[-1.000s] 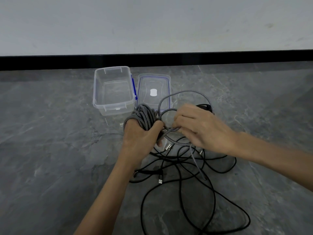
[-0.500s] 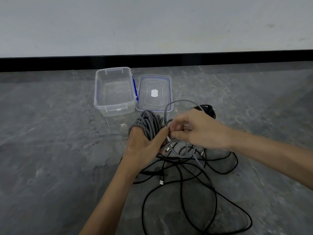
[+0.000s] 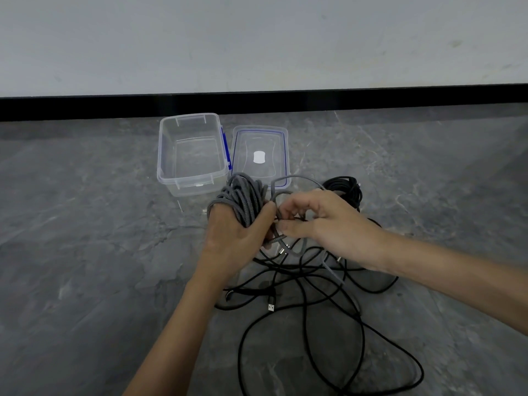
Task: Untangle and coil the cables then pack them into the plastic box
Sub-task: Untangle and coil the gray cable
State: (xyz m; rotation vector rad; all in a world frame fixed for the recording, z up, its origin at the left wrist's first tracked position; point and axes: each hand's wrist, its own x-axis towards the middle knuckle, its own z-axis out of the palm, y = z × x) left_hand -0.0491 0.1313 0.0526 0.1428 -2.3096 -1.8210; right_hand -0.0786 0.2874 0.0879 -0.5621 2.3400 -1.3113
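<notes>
1. Grey stone floor (image 3: 85, 252) runs up to a black skirting strip and a pale wall; everything lies on the floor, with no desk in sight.
2. Farthest left of the things stands the plastic box (image 3: 168, 155), open and with nothing in it, close ahead of the hands so that a finished coil probably needs only a short reach to drop in.
3. Its lid (image 3: 281, 155) lies flat just to the right of the box, touching or nearly touching its blue clips, out of the way of the opening.
4. The left hand (image 3: 237, 238) is wrapped by a grey cable coil (image 3: 243, 198); its grip is closed on the bundle, the thumb pressing the turns so they cannot spring loose.
5. The right hand (image 3: 328, 224) meets it, thumb and fingertips pinched together on the free grey end, with a loose loop (image 3: 297, 180) arching above; it looks like the last turn is being tucked or secured.
6. Behind the right hand sits a black coil (image 3: 347, 190) on the floor, seemingly already wound.
7. Below and right, loose black cables (image 3: 303, 318) sprawl in crossing loops, a plug (image 3: 271, 305) showing among them; these are still to be sorted.
</notes>
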